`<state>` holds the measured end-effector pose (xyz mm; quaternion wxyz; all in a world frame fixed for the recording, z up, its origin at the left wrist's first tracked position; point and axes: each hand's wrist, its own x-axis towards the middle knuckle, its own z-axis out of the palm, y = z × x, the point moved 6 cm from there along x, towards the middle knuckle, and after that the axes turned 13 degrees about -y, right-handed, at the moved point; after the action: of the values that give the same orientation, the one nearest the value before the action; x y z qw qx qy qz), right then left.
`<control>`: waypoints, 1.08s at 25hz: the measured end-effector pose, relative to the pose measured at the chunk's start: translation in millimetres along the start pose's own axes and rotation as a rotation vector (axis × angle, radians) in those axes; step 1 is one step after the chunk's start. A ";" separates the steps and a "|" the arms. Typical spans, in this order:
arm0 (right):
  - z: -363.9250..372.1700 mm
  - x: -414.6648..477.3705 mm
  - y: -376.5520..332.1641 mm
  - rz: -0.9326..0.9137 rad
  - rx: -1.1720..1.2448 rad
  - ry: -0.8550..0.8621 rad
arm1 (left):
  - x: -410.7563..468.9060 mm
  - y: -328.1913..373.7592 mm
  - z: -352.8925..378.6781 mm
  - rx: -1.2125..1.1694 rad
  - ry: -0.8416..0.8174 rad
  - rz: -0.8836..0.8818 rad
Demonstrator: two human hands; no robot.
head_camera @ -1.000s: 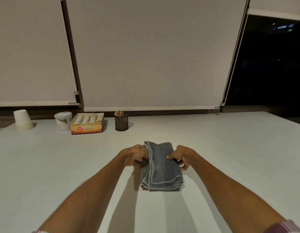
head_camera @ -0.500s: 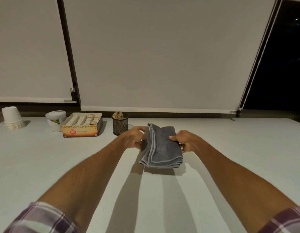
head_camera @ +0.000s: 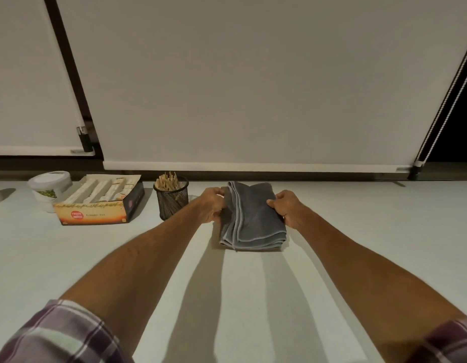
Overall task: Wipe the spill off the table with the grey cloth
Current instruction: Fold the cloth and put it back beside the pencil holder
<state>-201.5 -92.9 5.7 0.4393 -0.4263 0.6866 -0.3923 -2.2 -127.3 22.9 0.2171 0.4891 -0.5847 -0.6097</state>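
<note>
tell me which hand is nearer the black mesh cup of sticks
Left. The left hand grips the grey cloth on its left edge, just right of the mesh cup. The right hand holds the cloth's far edge, farther away.

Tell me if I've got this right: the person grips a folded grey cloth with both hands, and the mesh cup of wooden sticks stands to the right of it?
Not quite. The head view shows the mesh cup of wooden sticks standing to the left of the grey cloth, not the right. The rest holds: the left hand and right hand each grip a side of the folded cloth.
</note>
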 end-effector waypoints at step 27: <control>81.4 -3.3 22.3 -0.259 -1.209 -0.185 | -2.0 -25.1 -2.1 0.727 0.258 -0.020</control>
<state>-129.7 -95.9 -38.7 0.1267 -0.7114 0.6891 0.0542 8.1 -121.1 0.7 0.0956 0.6125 -0.7259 -0.2980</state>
